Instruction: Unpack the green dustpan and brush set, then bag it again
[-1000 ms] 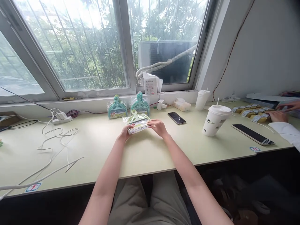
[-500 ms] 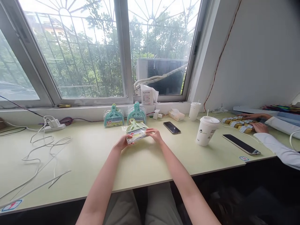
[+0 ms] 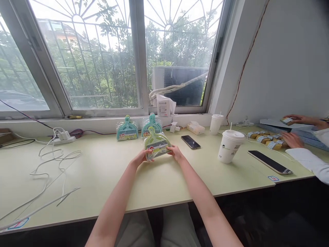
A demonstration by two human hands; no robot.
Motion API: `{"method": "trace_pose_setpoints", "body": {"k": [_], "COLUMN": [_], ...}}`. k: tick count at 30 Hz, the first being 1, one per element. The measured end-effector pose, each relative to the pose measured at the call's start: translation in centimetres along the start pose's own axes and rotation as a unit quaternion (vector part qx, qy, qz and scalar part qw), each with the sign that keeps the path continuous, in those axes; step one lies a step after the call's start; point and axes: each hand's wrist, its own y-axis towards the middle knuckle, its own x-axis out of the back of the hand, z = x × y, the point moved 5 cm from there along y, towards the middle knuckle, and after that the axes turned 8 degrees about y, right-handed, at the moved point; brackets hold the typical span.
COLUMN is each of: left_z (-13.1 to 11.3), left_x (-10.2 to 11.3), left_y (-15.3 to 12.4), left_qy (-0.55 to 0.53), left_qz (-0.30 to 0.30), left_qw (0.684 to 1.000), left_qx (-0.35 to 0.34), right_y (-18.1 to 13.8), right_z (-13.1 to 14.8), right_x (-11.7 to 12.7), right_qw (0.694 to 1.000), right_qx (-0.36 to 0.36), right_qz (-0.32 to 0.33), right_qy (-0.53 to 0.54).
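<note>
Between my two hands is a green dustpan and brush set [image 3: 157,144] in clear plastic wrap, tilted up with its handle away from me. My left hand [image 3: 142,157] grips its lower left edge, thumb on the front. On the right edge, my right hand [image 3: 175,152] is closed with the thumb in front. Behind it, two teal dustpan and brush sets stand against the wall below the window: the left set [image 3: 127,129] shows whole, while the right set [image 3: 151,122] is partly covered by the green one.
Right of my hands lie a phone [image 3: 190,141], a tissue pack [image 3: 195,128] and white cups [image 3: 230,145]. A second phone [image 3: 269,162] is farther right, near another person's hand [image 3: 293,140] and several yellow packs [image 3: 266,139]. Loose white cables [image 3: 47,175] spread across the left.
The green set has been tipped more upright, its front now facing me. The other person's far hand has lifted a yellow pack. My view has shifted slightly.
</note>
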Motion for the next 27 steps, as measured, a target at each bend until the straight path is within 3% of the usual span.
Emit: {"method": "trace_pose_setpoints", "body": {"k": [6, 11, 13, 18, 23, 27], "left_z": [-1.0, -1.7, -1.6, -0.6, 0.7, 1.3], "left_x": [-0.4, -1.5, -1.4, 0.2, 1.5, 4.0], "left_y": [0.3, -0.7, -0.7, 0.4, 1.6, 1.4], "left_qy": [0.065, 0.052, 0.058, 0.160, 0.215, 0.278], "left_qz": [-0.078, -0.003, -0.004, -0.161, -0.242, -0.372], "left_qw": [0.989, 0.988, 0.985, 0.949, 0.932, 0.881], "left_qx": [-0.107, -0.148, -0.161, -0.220, -0.166, -0.091], "right_y": [0.5, 0.2, 0.2, 0.5, 0.4, 1.0], "right_z": [0.0, -0.1, -0.2, -0.4, -0.3, -0.3], "right_x": [1.1, 1.7, 2.1, 2.5, 1.6, -0.9], "right_qw": [0.994, 0.990, 0.988, 0.986, 0.986, 0.961], "right_qx": [0.026, 0.053, 0.059, 0.060, 0.101, 0.211], "right_qz": [-0.101, -0.125, -0.141, -0.157, -0.125, -0.090], "right_qy": [0.027, 0.035, 0.036, 0.021, -0.049, -0.156]}}
